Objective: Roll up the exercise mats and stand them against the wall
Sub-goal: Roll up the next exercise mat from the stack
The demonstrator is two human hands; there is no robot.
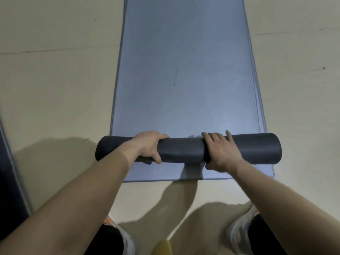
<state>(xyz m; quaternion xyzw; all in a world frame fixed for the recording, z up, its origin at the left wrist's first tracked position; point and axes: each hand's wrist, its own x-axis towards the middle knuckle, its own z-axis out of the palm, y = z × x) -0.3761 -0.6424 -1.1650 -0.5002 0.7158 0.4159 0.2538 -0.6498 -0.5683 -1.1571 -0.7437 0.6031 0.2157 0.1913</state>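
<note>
**A:** Two hands are on it, just beyond the white shoes [237,229]. The left hand [149,146] grips the dark grey foam roll [182,150], fingers curled over its far side and thumb on the near side. The right hand [220,151] wraps it too, fingers draped over the top, thumb tucked under.

**B:** Where does the roll sit?

**A:** Across the near end of the blue-grey exercise mat [184,70], its ends reaching just past both long edges. The flat part runs on towards the far end, over the pale floor [55,89]. Layered lines along the right long edge suggest more than one mat.

**B:** How will it handle?

**A:** Light and soft, I'd judge, and springy enough to unwind if released. Hold it inboard of both ends, as here, and press evenly so the roll doesn't skew sideways.
</note>
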